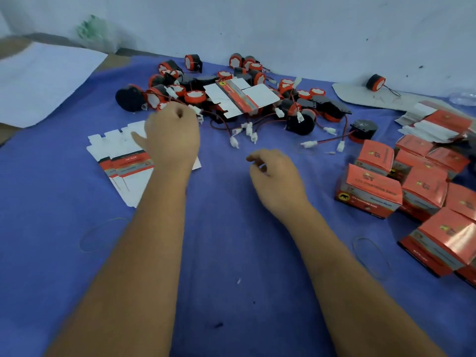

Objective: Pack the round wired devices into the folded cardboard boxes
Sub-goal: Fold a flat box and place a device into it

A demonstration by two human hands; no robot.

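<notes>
Round wired devices (231, 94) lay heaped at the far middle of the blue-covered table (231, 279), one flat carton (240, 97) on top. The left hand (172, 135), fingers curled, reached into the heap's near edge above flat cartons (123, 161); whether it pinched anything could not be told. The right hand (277, 176) hovered loosely curled, holding nothing. Folded boxes (417, 194) stood at the right.

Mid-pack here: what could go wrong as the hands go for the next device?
1. The left hand reaches into the device pile, where red-black wires and white connectors cross; lifting one device may drag its neighbours along.
2. A flat box lies on top of the pile and may slide off if it is disturbed.
3. The packed boxes sit tilted against each other near the right hand; a bump could topple them.
</notes>
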